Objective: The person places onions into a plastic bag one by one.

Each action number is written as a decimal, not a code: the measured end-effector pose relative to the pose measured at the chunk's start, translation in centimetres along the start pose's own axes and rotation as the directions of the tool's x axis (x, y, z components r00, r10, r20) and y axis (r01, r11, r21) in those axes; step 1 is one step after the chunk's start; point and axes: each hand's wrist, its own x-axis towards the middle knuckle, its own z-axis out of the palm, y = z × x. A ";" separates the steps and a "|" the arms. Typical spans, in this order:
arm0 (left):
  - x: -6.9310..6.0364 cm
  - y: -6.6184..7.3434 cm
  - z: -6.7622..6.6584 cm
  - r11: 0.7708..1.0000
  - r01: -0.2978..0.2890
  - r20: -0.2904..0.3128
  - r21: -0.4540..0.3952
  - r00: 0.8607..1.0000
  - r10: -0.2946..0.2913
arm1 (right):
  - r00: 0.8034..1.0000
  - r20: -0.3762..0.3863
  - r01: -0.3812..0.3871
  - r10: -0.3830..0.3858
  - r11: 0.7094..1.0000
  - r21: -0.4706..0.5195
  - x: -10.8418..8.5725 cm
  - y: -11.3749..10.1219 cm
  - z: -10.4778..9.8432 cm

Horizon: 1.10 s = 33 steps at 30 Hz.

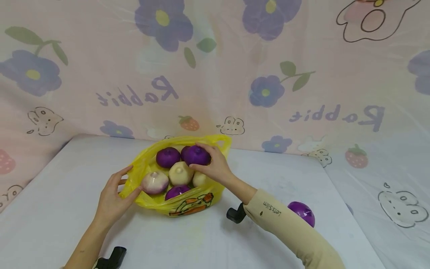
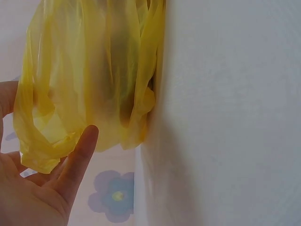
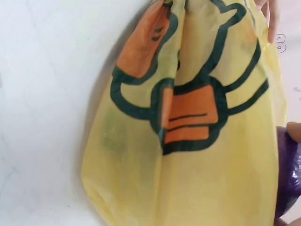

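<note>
A yellow plastic bag with a printed cartoon stands on the white table, its mouth spread wide. My left hand holds the bag's left rim between thumb and fingers; the yellow film hangs in folds there in the left wrist view. At the bag's back right, my right hand grips a purple onion at the mouth. Inside lie another purple onion, a pale onion, a white-and-purple onion and several more, partly hidden. In the right wrist view the gripped onion shows beside the bag.
One more purple onion lies on the table at the right, partly behind my right sleeve. Black wrist mounts stick out from both forearms. A patterned curtain hangs behind the white table.
</note>
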 end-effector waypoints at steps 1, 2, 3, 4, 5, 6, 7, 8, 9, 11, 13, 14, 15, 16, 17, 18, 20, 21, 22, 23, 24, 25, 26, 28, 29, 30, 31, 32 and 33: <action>0.0 0.0 0.1 1.000 0.000 -0.002 0.004 1.000 0.000 | 1.000 -0.002 0.000 -0.001 1.000 -0.016 0.0 0.1 0.0; 0.0 -0.1 0.1 1.000 0.000 -0.002 0.004 1.000 0.000 | 1.000 -0.003 0.003 -0.003 1.000 -0.030 0.1 0.2 0.1; 0.0 -0.1 0.1 1.000 0.001 -0.001 0.002 1.000 -0.001 | 1.000 -0.003 0.005 -0.005 0.999 -0.043 0.1 0.3 0.1; 0.0 -0.1 0.0 1.000 -0.001 -0.001 0.001 1.000 0.001 | 1.000 -0.003 0.006 -0.006 0.998 -0.055 0.1 0.4 0.1; 0.0 -0.1 0.0 1.000 -0.002 0.000 0.001 1.000 0.002 | 1.000 -0.001 0.008 -0.008 0.998 -0.064 0.1 0.4 0.1; 0.0 -0.1 0.0 1.000 -0.002 0.000 0.002 1.000 0.002 | 1.000 0.000 0.009 -0.009 0.997 -0.074 0.1 0.5 0.2; 0.0 -0.1 0.0 1.000 -0.002 0.002 -0.002 1.000 0.002 | 1.000 0.000 0.010 -0.010 0.997 -0.080 0.1 0.6 0.2; 0.0 -0.1 0.0 1.000 -0.002 0.003 -0.006 1.000 0.002 | 1.000 0.004 0.009 -0.008 0.996 -0.086 0.1 0.7 0.3; 0.1 -0.1 0.0 1.000 -0.003 0.003 -0.007 1.000 0.003 | 1.000 0.006 0.006 -0.006 0.996 -0.093 0.1 0.8 0.4; 0.1 0.0 0.0 1.000 0.001 0.005 -0.007 1.000 -0.001 | 1.000 0.011 0.005 -0.004 0.995 -0.104 0.2 1.0 0.5; 0.1 0.0 0.1 1.000 0.005 0.007 -0.009 1.000 -0.005 | 1.000 0.015 0.002 -0.001 0.994 -0.112 0.3 1.1 0.7; 0.1 0.1 0.1 1.000 0.006 0.008 -0.008 1.000 -0.005 | 1.000 0.019 0.002 0.000 0.993 -0.116 0.3 1.2 0.8; 0.1 0.1 0.1 1.000 0.007 0.008 -0.009 1.000 -0.007 | 1.000 0.021 0.003 -0.001 0.993 -0.118 0.4 1.2 0.8; 0.1 0.1 0.0 1.000 0.008 0.009 -0.010 1.000 -0.008 | 1.000 0.025 0.004 -0.001 0.993 -0.120 0.4 1.3 0.9; 0.1 0.1 0.0 1.000 0.008 0.009 -0.010 1.000 -0.008 | 1.000 0.028 0.005 -0.002 0.993 -0.121 0.5 1.3 1.0; 0.1 0.1 0.0 1.000 0.008 0.008 -0.009 1.000 -0.008 | 1.000 0.031 0.004 0.000 0.993 -0.120 0.5 1.3 1.0; 0.1 0.0 0.0 1.000 0.010 0.009 -0.008 1.000 -0.010 | 0.999 0.035 0.006 -0.002 0.992 -0.123 0.6 1.4 1.2; 0.1 0.0 0.0 1.000 0.012 0.011 -0.008 1.000 -0.012 | 0.999 0.038 0.005 -0.001 0.992 -0.126 0.7 1.4 1.2; 0.1 0.0 0.0 1.000 0.014 0.012 -0.008 1.000 -0.014 | 0.999 0.041 0.002 0.003 0.991 -0.132 0.8 1.4 1.3; 0.1 0.0 0.0 1.000 0.017 0.013 -0.009 1.000 -0.017 | 0.999 0.045 -0.002 0.009 0.991 -0.135 0.8 1.4 1.3; 0.1 0.0 0.0 1.000 0.019 0.015 -0.010 1.000 -0.019 | 0.999 0.050 -0.006 0.013 0.990 -0.141 0.9 1.5 1.4; 0.1 0.0 -0.1 1.000 0.022 0.016 -0.011 1.000 -0.022 | 0.998 0.054 -0.009 0.017 0.989 -0.149 1.0 1.5 1.4; 0.1 0.0 -0.1 1.000 0.023 0.017 -0.011 1.000 -0.023 | 0.998 0.057 -0.010 0.019 0.988 -0.153 1.1 1.6 1.5; 0.1 -0.1 -0.1 1.000 0.024 0.016 -0.011 1.000 -0.024 | 0.998 0.064 -0.012 0.022 0.988 -0.154 1.3 1.6 1.5; 0.1 -0.1 -0.1 1.000 0.024 0.016 -0.012 1.000 -0.024 | 0.998 0.067 -0.011 0.022 0.988 -0.153 1.3 1.7 1.5; 0.1 -0.1 -0.1 1.000 0.024 0.015 -0.010 1.000 -0.024 | 0.997 0.071 -0.011 0.022 0.988 -0.152 1.4 1.7 1.6; 0.0 -0.1 -0.2 1.000 0.024 0.013 -0.008 1.000 -0.023 | 0.997 0.076 -0.014 0.025 0.988 -0.151 1.5 1.7 1.6; 0.0 -0.1 -0.2 1.000 0.024 0.010 -0.003 1.000 -0.024 | 0.996 0.084 -0.018 0.031 0.988 -0.150 1.5 1.8 1.6; -0.1 -0.1 -0.2 1.000 0.024 0.007 0.000 1.000 -0.024 | 0.995 0.091 -0.024 0.039 0.988 -0.155 1.5 1.8 1.6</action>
